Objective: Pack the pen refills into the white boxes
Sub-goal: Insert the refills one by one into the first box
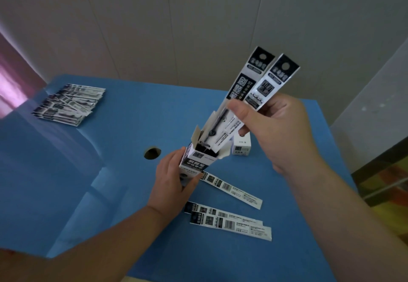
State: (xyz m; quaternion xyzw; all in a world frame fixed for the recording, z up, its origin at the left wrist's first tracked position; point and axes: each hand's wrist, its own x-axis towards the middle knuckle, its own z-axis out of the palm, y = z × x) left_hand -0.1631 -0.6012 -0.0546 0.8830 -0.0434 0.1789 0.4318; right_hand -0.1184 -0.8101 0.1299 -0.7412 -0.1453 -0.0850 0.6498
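Note:
My left hand [171, 178] grips a white box [196, 162] upright above the blue table, its top flaps open. My right hand [276, 131] pinches two black-and-white refill packets [254, 87]. The lower end of one packet sits in the box's mouth, the other packet fans out to the right. A single refill packet [234, 190] lies flat just right of the box. Two more packets [229, 218] overlap nearer to me. A second white box [241, 147] stands behind my right hand, partly hidden.
A fanned pile of several refill packets [68, 105] lies at the table's far left. The blue table [110, 171] has a round hole [152, 153] near its middle. Walls stand behind, and a coloured surface [384, 178] lies beyond the right edge.

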